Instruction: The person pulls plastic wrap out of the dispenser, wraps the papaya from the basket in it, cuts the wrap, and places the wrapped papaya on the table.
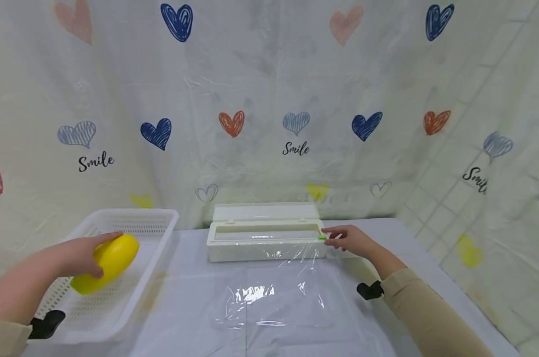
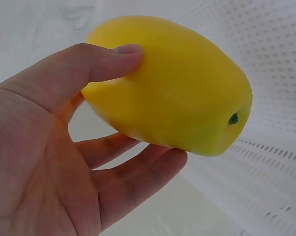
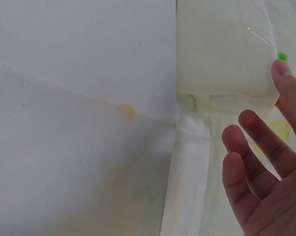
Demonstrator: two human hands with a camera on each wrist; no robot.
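My left hand (image 1: 79,255) grips a yellow mango (image 1: 117,255) over the white basket (image 1: 165,258). In the left wrist view the thumb lies on one side of the mango (image 2: 172,83), fingers on the other, and a small green stem spot shows at its end. My right hand (image 1: 351,239) is at the right end of a white cling film dispenser (image 1: 265,252), whose lid is raised. Its thumb and index finger pinch the small green slider (image 1: 322,237), while the other fingers are loosely bent. Clear cling film (image 1: 273,297) extends from the dispenser's front over the table.
A white cover spreads over the table (image 1: 184,297). Behind it hangs a curtain (image 1: 260,168) printed with hearts and "Smile", which continues along the right side. The perforated basket stands at the left, left of the dispenser.
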